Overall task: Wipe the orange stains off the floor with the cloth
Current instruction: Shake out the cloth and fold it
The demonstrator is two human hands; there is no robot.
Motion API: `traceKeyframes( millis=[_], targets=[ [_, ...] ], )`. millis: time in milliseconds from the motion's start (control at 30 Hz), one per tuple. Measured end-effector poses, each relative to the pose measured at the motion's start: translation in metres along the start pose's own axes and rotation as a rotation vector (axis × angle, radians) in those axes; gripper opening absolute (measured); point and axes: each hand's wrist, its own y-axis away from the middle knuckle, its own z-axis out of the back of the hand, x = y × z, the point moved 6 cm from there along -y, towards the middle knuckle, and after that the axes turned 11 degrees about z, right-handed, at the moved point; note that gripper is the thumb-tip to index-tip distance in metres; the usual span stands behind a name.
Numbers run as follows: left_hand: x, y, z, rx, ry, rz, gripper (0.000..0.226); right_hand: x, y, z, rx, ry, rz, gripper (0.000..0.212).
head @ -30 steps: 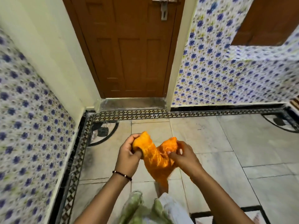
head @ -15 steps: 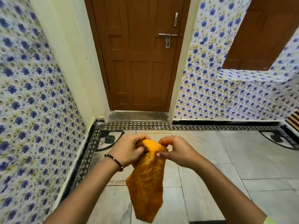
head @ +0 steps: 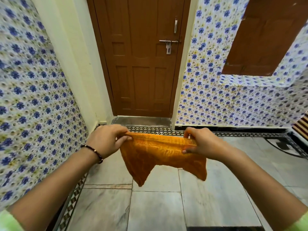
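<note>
An orange cloth [head: 162, 155] hangs spread out in the air above the grey marble floor [head: 156, 209]. My left hand [head: 108, 140] pinches its upper left corner and my right hand [head: 202, 144] pinches its upper right corner, so the top edge is stretched taut between them. The lower edge droops in two points. No orange stain shows on the visible floor tiles; the part of the floor behind the cloth is hidden.
A closed brown wooden door [head: 141, 60] with a metal latch [head: 168, 45] stands straight ahead. Blue-flowered tiled walls [head: 33, 100] close in on the left and right. A patterned border strip [head: 241, 134] runs along the floor's edges.
The cloth was bunched between my hands, then hung down in one fold. Now my hands have moved apart and pulled it open. The view has tilted up.
</note>
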Motion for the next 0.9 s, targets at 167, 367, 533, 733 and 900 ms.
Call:
traceKeyframes(
  millis=[167, 367, 533, 733, 900],
  targets=[
    [0.012, 0.001, 0.017, -0.041, 0.421, 0.309, 0.004, -0.028, 0.024, 0.014, 0.015, 0.032, -0.034, 0.012],
    [0.025, 0.007, 0.031, -0.054, 0.783, 0.426, 0.006, -0.063, 0.042, 0.033, -0.333, -0.617, -0.085, 0.019],
    [0.047, 0.007, 0.042, -0.069, 0.999, 0.538, 0.009, -0.066, 0.042, 0.019, -0.51, -1.304, -0.086, 0.083],
    [0.051, -0.008, 0.035, -0.166, 0.963, 0.652, 0.012, -0.033, 0.007, 0.001, -0.666, -1.523, -0.334, 0.034],
    [0.004, -0.008, 0.018, -0.08, 1.076, 0.552, 0.008, 0.051, -0.006, -0.013, -0.67, -1.491, -0.166, 0.021]
  ],
)
